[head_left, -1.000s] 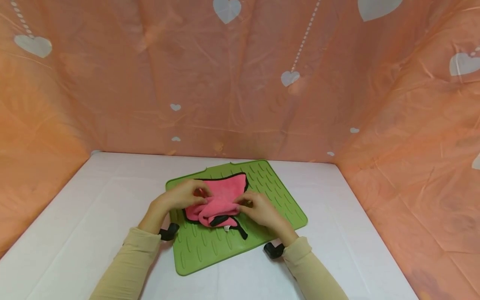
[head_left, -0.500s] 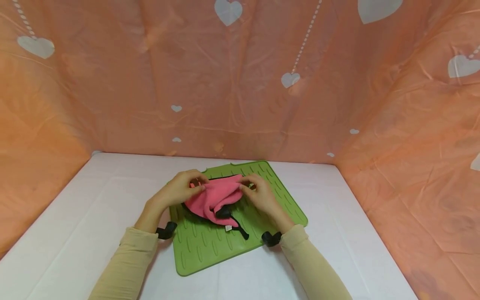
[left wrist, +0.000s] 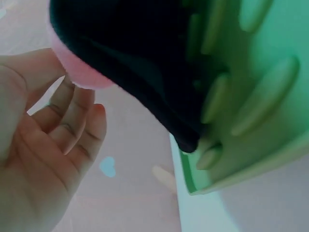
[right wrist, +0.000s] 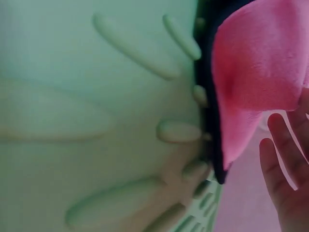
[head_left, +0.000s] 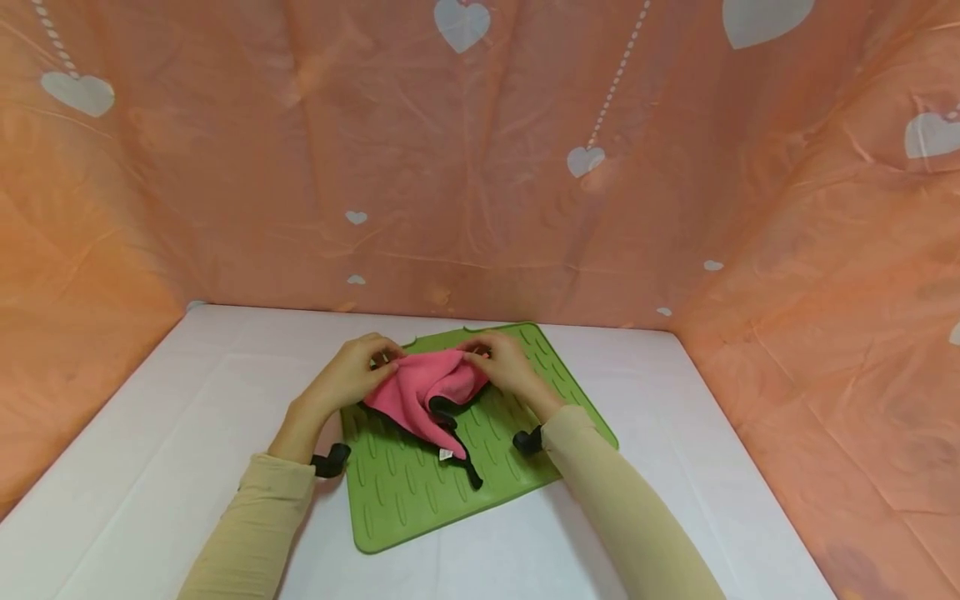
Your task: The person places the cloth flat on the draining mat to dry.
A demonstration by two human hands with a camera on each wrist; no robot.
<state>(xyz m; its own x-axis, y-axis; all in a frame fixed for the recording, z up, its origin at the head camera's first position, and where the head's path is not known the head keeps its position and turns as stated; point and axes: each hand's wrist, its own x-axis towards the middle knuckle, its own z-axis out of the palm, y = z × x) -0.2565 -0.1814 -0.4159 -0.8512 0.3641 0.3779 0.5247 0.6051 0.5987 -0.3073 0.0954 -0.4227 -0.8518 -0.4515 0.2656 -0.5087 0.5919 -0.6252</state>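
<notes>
A pink cloth (head_left: 420,387) with black edging, a small white tag (head_left: 446,454) and a black loop (head_left: 474,477) is raised at its far side over a green ridged mat (head_left: 405,517). My left hand (head_left: 354,371) pinches its upper left part between thumb and fingers. On the upper right, my right hand (head_left: 510,367) pinches it in the same way. The near corner hangs toward the mat. In the left wrist view the cloth's dark side (left wrist: 130,58) faces the camera; the right wrist view shows its pink side (right wrist: 260,63) beside my fingers (right wrist: 277,159).
The mat lies askew on a white-covered table (head_left: 225,400). An orange curtain (head_left: 465,183) with pale hearts encloses the back and both sides. Black straps with small mounts (head_left: 330,461) sit at both wrists.
Both hands have moved away from me and slightly up, taking the cloth's pinched part with them. The bunched cloth has spread into a drape, and its far pink side is now covered.
</notes>
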